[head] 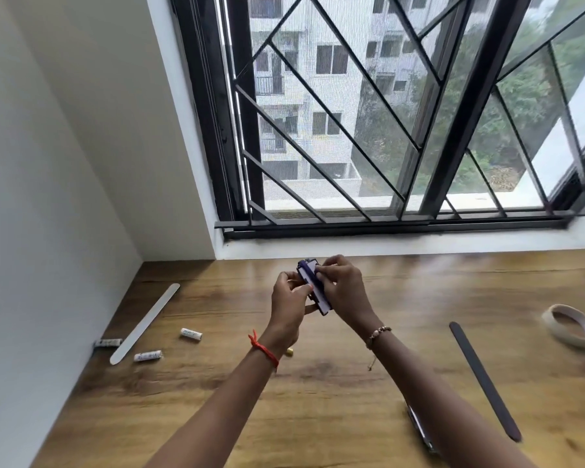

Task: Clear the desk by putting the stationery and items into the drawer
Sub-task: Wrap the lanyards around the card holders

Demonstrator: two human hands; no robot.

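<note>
A purple device is pinched by left grip and right grip. Batteries, tape roll and strips remain on the desk; no drawer is visible.

One wide-angle camera rides on my head, facing forward and down over the wooden desk toward the barred window ahead, with the white wall at the left edge. It sits close above my arms: my left hand and right hand, both gripping a purple item, fall mid-frame, forearms leaving at the bottom edge.
</note>
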